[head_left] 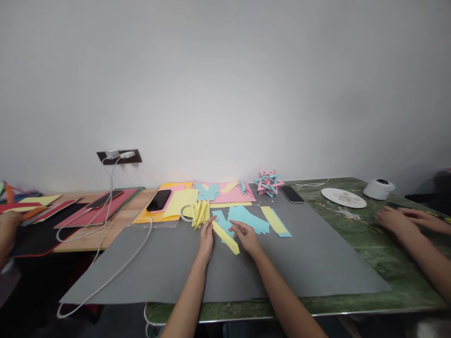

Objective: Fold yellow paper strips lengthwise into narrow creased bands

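Observation:
A yellow paper strip (227, 238) with one pointed end slants between my hands above the grey mat. My left hand (206, 238) pinches its upper end. My right hand (245, 236) is close to the strip's right side, fingers slightly bent and apart, holding nothing I can see. Behind my hands lie fanned light-blue paper strips (250, 218). A bunch of folded yellow paper pieces (200, 214) sits just beyond my left hand. To the right are a flat yellow strip (274, 220) and a blue strip partly under it.
A pink-and-blue folded paper star (268, 183) stands near the wall beside a phone (291, 194). Another phone (159, 200) lies on coloured sheets. A white cable (132, 257) crosses the grey mat (303, 272). Other people's hands work at both sides, near a white plate (343, 197) at right.

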The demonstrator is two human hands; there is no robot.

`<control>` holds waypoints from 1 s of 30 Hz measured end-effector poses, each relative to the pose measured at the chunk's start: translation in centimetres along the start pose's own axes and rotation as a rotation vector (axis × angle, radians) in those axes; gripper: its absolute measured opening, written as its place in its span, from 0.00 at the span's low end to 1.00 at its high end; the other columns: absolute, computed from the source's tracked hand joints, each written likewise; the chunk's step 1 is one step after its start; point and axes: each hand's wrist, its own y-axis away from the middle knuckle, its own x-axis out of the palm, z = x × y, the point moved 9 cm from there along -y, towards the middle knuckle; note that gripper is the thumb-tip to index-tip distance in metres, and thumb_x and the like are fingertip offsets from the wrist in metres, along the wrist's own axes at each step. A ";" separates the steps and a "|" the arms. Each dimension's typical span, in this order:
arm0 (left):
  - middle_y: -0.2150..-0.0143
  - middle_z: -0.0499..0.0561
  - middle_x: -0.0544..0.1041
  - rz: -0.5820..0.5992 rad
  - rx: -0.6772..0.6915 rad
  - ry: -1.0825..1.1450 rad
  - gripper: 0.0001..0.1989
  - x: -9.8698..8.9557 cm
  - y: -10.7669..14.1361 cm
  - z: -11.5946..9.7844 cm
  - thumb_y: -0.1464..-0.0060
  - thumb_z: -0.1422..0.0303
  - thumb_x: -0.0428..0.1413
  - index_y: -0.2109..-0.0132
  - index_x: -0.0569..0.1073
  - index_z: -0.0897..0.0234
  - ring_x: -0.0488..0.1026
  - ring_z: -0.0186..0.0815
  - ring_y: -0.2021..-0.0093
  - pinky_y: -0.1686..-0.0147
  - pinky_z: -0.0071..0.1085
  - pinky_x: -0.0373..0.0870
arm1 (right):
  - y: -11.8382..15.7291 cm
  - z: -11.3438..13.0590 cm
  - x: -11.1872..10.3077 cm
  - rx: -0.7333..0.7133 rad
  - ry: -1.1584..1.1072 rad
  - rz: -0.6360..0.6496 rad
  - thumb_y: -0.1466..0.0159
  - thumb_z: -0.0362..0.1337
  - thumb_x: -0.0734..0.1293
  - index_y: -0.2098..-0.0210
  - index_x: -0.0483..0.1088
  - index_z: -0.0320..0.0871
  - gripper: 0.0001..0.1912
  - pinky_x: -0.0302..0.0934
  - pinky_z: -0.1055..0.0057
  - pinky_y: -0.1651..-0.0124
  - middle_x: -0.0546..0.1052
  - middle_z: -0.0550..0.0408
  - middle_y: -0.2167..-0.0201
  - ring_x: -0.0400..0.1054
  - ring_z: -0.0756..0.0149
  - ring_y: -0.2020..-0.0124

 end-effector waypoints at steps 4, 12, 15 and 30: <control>0.70 0.48 0.69 0.093 -0.006 0.019 0.18 0.9 0.2 -0.2 0.54 0.63 0.48 0.55 0.66 0.62 0.64 0.29 0.74 0.74 0.25 0.60 | 0.0 -0.2 0.2 0.035 0.040 -0.008 0.46 0.45 0.57 0.69 0.70 0.39 0.17 0.58 0.74 0.76 0.72 0.54 0.79 0.61 0.73 0.83; 0.77 0.44 0.64 0.317 0.002 -0.015 0.19 3.5 1.1 -1.0 0.56 0.65 0.51 0.54 0.64 0.63 0.61 0.28 0.76 0.73 0.24 0.58 | 0.2 -0.8 0.9 0.045 0.136 0.066 0.51 0.43 0.63 0.79 0.69 0.39 0.12 0.57 0.76 0.76 0.71 0.56 0.82 0.63 0.70 0.80; 0.76 0.46 0.67 0.320 -0.018 -0.065 0.14 3.6 1.2 -0.9 0.54 0.63 0.49 0.61 0.68 0.65 0.63 0.29 0.74 0.73 0.25 0.59 | 0.1 -1.2 0.3 0.060 0.092 0.015 0.50 0.43 0.62 0.78 0.69 0.39 0.13 0.58 0.75 0.76 0.72 0.54 0.81 0.64 0.69 0.79; 0.73 0.50 0.72 0.384 0.072 -0.178 0.12 4.3 1.6 -1.6 0.55 0.62 0.49 0.69 0.71 0.66 0.67 0.34 0.70 0.68 0.28 0.63 | 0.0 -1.0 -0.7 0.032 0.134 -0.121 0.56 0.42 0.67 0.73 0.69 0.39 0.14 0.57 0.76 0.77 0.70 0.56 0.81 0.60 0.73 0.82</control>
